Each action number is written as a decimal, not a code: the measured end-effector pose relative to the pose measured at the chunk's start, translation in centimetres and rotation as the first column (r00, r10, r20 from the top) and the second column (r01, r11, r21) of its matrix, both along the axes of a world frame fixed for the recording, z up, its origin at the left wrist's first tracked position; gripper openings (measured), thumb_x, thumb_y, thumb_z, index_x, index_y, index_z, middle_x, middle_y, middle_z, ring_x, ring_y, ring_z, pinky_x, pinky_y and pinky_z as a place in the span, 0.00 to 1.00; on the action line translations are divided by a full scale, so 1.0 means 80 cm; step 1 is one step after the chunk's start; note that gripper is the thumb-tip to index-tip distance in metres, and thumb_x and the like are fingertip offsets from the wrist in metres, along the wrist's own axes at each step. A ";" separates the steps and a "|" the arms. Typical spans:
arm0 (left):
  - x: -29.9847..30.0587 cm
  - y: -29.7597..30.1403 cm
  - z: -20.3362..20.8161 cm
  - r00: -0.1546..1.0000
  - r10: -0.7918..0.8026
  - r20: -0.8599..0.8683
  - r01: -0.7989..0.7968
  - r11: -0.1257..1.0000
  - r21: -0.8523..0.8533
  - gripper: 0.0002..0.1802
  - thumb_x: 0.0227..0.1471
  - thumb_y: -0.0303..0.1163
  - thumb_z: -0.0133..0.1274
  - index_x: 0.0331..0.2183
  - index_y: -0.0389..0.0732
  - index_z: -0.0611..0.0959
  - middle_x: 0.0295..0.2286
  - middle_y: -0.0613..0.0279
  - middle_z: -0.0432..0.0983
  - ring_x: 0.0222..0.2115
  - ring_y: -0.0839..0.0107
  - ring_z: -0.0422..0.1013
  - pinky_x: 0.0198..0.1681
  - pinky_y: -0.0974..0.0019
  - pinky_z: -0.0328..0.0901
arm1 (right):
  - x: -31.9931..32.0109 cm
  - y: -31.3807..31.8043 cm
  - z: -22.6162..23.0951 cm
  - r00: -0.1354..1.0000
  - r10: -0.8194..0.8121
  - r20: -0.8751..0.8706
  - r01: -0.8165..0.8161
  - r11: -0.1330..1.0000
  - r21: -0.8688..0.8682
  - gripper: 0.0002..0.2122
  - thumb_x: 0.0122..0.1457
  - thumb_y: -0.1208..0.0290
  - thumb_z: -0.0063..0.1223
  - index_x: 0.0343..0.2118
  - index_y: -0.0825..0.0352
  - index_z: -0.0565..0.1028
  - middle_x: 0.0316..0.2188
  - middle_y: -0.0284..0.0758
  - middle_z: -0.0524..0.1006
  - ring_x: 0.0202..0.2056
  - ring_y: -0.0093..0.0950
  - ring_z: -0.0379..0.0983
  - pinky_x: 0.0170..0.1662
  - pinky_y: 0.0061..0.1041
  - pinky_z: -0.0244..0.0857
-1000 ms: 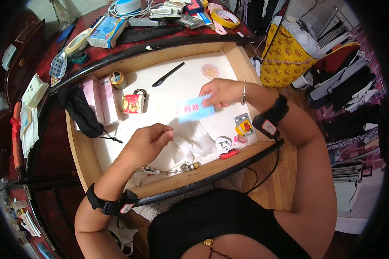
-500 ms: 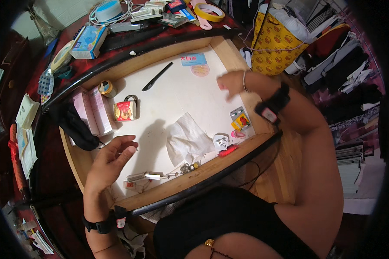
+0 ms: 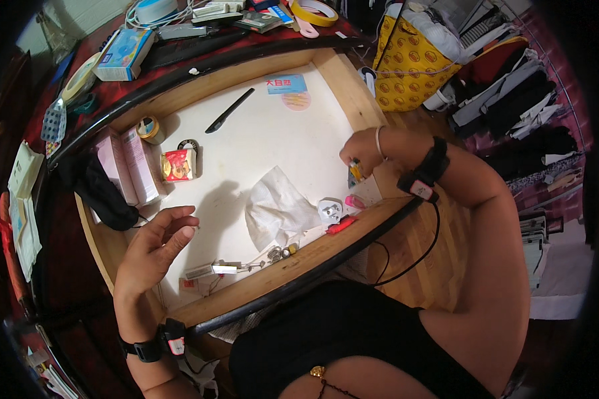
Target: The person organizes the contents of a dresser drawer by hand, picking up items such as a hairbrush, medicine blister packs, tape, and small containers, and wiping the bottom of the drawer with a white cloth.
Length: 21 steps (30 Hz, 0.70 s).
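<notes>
My right hand (image 3: 364,151) is at the right side of an open drawer (image 3: 246,296), fingers curled round a small silver-and-yellow blister pack (image 3: 355,174); the hand covers part of it. Below that lie a pink item (image 3: 355,201), a white plug adapter (image 3: 329,211) and a red piece (image 3: 341,225). A crumpled white tissue (image 3: 273,213) rests mid-drawer. My left hand (image 3: 156,249) hovers over the drawer's left part, empty, thumb and fingers apart. Closest to it are a red-and-cream small box (image 3: 178,165) and a black pouch (image 3: 103,193).
Pink boxes (image 3: 142,169) and a jar (image 3: 151,130) line the drawer's left side. A black cutter knife (image 3: 229,111) and a blue card (image 3: 286,84) lie farther back. Metal trinkets (image 3: 283,253) sit along the front wall. Outside, right, stands a yellow bag (image 3: 412,63).
My right hand has come down toward me onto the blister pack and closed on it. My left hand keeps its pose. The whole view has shifted slightly.
</notes>
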<state>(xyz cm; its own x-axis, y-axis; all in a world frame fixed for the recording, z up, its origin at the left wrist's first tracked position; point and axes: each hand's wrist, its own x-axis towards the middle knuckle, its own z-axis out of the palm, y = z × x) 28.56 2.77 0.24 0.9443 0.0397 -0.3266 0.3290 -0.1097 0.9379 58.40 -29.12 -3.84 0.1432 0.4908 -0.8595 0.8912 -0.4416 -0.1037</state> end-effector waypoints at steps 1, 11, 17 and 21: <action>0.001 0.002 -0.001 1.000 -0.019 -0.007 0.019 1.000 0.020 0.22 0.53 0.34 0.51 0.47 0.34 0.70 0.38 0.60 0.73 0.40 0.76 0.67 0.45 0.72 0.61 | 0.010 0.004 0.004 1.000 0.007 0.003 -0.007 1.000 0.001 0.27 0.31 0.64 0.67 0.38 0.65 0.71 0.39 0.43 0.71 0.33 0.38 0.73 0.33 0.30 0.68; 0.007 0.009 -0.013 0.997 -0.064 -0.038 0.064 0.998 0.017 0.22 0.53 0.34 0.51 0.48 0.35 0.70 0.38 0.60 0.73 0.40 0.75 0.67 0.45 0.72 0.60 | 0.086 0.127 -0.003 0.446 -0.638 -0.628 0.869 0.143 0.473 0.29 0.48 0.63 0.60 0.51 0.67 0.61 0.35 0.41 0.71 0.32 0.27 0.72 0.29 0.25 0.71; 0.006 0.021 -0.019 0.999 -0.033 -0.030 0.036 0.994 0.102 0.23 0.54 0.35 0.50 0.48 0.32 0.69 0.38 0.58 0.73 0.40 0.75 0.67 0.46 0.72 0.60 | 0.052 0.160 -0.006 0.669 -0.741 -0.062 0.430 0.317 0.846 0.23 0.49 0.57 0.57 0.44 0.66 0.68 0.38 0.43 0.71 0.38 0.32 0.70 0.38 0.28 0.67; 0.001 0.024 -0.028 0.999 -0.032 0.013 0.029 0.981 0.190 0.24 0.53 0.37 0.51 0.48 0.33 0.69 0.37 0.55 0.74 0.39 0.72 0.69 0.44 0.72 0.62 | -0.009 0.106 0.016 0.986 -0.127 -0.103 0.164 0.732 0.662 0.08 0.48 0.64 0.55 0.28 0.63 0.74 0.24 0.33 0.76 0.29 0.27 0.72 0.35 0.28 0.65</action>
<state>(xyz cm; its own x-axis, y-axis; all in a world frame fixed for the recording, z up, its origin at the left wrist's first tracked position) 28.62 4.65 -2.02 0.9512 0.0702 -0.3004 0.3075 -0.2959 0.9044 57.69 -20.63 -2.56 0.2293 0.9163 -0.3282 0.8079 -0.3673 -0.4610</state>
